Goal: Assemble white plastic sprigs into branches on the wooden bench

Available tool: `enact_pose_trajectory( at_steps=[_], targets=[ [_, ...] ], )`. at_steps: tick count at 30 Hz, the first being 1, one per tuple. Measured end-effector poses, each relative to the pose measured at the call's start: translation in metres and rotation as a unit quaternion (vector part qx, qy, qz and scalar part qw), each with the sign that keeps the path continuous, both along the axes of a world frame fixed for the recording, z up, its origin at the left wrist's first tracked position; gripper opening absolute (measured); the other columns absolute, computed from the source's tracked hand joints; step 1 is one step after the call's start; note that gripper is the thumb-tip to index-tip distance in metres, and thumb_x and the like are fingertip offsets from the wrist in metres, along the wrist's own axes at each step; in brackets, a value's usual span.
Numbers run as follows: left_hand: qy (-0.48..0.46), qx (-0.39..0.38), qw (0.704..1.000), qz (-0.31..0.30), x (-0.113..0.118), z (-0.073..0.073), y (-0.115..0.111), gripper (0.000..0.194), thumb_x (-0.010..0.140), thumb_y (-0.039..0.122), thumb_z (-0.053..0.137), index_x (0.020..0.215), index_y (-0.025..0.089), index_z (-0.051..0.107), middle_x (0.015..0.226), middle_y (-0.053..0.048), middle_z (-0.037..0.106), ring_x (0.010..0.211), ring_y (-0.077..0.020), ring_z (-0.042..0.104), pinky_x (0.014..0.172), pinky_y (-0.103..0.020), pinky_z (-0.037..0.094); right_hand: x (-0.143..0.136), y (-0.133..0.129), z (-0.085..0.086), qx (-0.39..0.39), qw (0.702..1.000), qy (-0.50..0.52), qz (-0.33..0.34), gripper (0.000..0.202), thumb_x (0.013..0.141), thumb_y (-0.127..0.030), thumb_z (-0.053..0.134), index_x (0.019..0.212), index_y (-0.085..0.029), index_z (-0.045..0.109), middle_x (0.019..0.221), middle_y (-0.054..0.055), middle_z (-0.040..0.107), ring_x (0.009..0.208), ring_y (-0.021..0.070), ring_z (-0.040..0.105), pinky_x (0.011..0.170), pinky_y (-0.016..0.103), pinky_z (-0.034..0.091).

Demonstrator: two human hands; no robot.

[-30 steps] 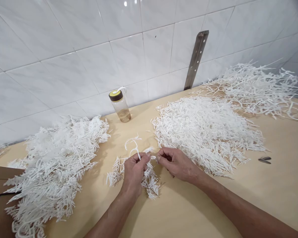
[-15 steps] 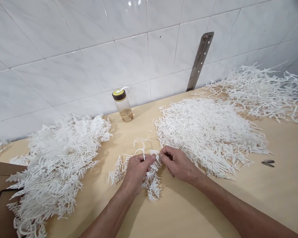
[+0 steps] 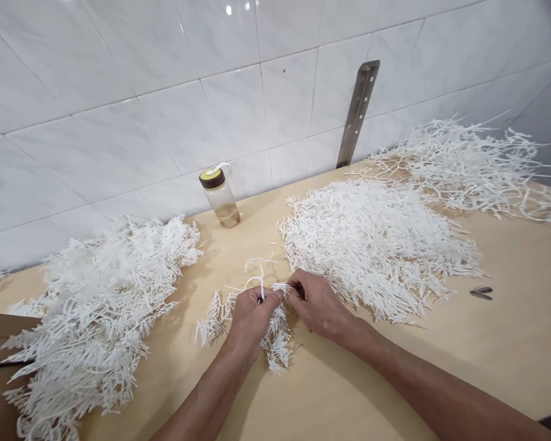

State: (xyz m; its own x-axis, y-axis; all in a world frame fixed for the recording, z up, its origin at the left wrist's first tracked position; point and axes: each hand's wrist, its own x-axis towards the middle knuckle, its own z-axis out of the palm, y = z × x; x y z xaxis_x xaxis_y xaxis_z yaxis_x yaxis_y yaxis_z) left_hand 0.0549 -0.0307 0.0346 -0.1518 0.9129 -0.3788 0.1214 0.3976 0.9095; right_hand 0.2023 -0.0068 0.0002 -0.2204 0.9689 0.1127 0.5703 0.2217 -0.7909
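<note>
Near the middle of the table, my left hand (image 3: 253,318) is closed in a pinch round the stem of a white plastic artificial branch (image 3: 279,352). Bare curved stem ends stick up above the fingers, while bristly sprigs hang below and to the left. My right hand (image 3: 316,303) is closed at a small tuft (image 3: 281,286) on the branch's right side, thumb and finger pinched together. Its fingertips partly hide what they grip. Just beyond that hand spreads a pile of loose thin white sprigs (image 3: 371,245).
Bushy white branches (image 3: 105,300) are heaped at left beside a brown box (image 3: 4,380). A bottle (image 3: 223,202) stands near the tiled wall, left of a metal bracket (image 3: 358,113). Bare white stems (image 3: 472,162) lie far right; small dark slender pieces (image 3: 481,293) lie on the table (image 3: 509,343).
The view has shifted slightly, so most things sit a little further left. Both hands stay at the branch, with only a small movement of the right fingers at the tuft.
</note>
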Motion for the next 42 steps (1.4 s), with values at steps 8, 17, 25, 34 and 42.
enact_pose_trajectory(
  at_steps=[8, 17, 25, 34, 42],
  targets=[
    [-0.075, -0.006, 0.997, 0.023, -0.004, -0.004, -0.004, 0.034, 0.062, 0.041, 0.078, 0.058, 0.018, 0.053, 0.050, 0.005, 0.044, 0.047, -0.0084, 0.038, 0.046, -0.021, 0.028, 0.006, 0.004, -0.003, -0.076, 0.995, 0.035, -0.047, 0.008, 0.086, -0.021, 0.046, 0.081, -0.020, 0.052, 0.062, -0.003, 0.055, 0.045, 0.0117, 0.052, 0.042, 0.022, 0.038],
    [-0.153, -0.068, 0.985, 0.045, -0.010, 0.001, -0.006, 0.040, 0.055, 0.047, 0.085, 0.068, 0.017, 0.061, 0.050, 0.007, 0.042, 0.040, -0.0078, 0.040, 0.037, -0.020, 0.032, 0.016, 0.003, 0.001, -0.115, 0.967, 0.225, 0.036, 0.028, 0.093, -0.044, 0.051, 0.090, -0.017, 0.060, 0.051, -0.007, 0.051, 0.035, 0.0098, 0.050, 0.040, 0.022, 0.043],
    [-0.152, -0.068, 0.985, 0.047, -0.011, 0.003, -0.006, 0.040, 0.054, 0.046, 0.085, 0.067, 0.016, 0.062, 0.048, 0.007, 0.043, 0.040, -0.0079, 0.040, 0.036, -0.020, 0.031, 0.008, -0.006, 0.005, -0.110, 0.971, 0.210, 0.040, 0.026, 0.090, -0.042, 0.056, 0.095, -0.018, 0.064, 0.057, -0.005, 0.054, 0.038, 0.0099, 0.049, 0.037, 0.023, 0.042],
    [-0.154, -0.047, 0.986, 0.039, -0.010, 0.003, -0.007, 0.040, 0.056, 0.045, 0.085, 0.063, 0.016, 0.059, 0.048, 0.007, 0.042, 0.040, -0.0072, 0.038, 0.038, -0.020, 0.028, 0.006, -0.007, 0.007, -0.054, 0.982, 0.181, 0.009, 0.021, 0.087, -0.039, 0.059, 0.086, -0.020, 0.066, 0.062, -0.001, 0.058, 0.045, 0.0106, 0.048, 0.041, 0.023, 0.038],
    [-0.125, -0.039, 0.991, 0.027, -0.010, -0.002, -0.008, 0.040, 0.058, 0.048, 0.084, 0.064, 0.016, 0.060, 0.049, 0.007, 0.041, 0.039, -0.0065, 0.035, 0.040, -0.020, 0.025, 0.004, -0.007, 0.008, -0.030, 0.989, 0.142, 0.018, 0.015, 0.086, -0.031, 0.056, 0.078, -0.020, 0.064, 0.064, -0.001, 0.059, 0.057, 0.0133, 0.052, 0.051, 0.025, 0.040]
  ],
)
